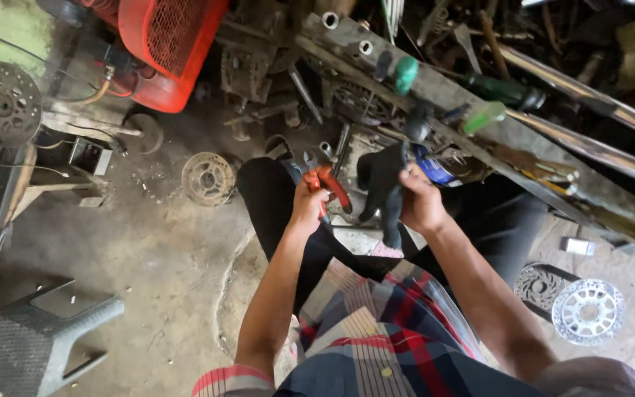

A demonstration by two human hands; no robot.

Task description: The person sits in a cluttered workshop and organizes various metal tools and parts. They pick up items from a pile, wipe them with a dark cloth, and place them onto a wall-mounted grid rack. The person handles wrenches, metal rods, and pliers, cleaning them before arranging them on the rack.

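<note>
My left hand [307, 205] grips a pair of pliers with red handles [330, 186], jaws pointing up and away from me. My right hand [419, 201] holds a black rubbery part [382, 188] that hangs down between my knees. The two hands are close together, the pliers just left of the black part. I am seated, with dark trousers and a plaid shirt below the hands.
A red machine housing [167, 44] stands at the top left. Metal discs lie on the dirt floor: a sprocket [0, 103], a hub [208, 179] and brake discs [586, 311]. A cluttered tool rack [442, 95] runs diagonally at right. A grey plastic stool [34, 342] sits at lower left.
</note>
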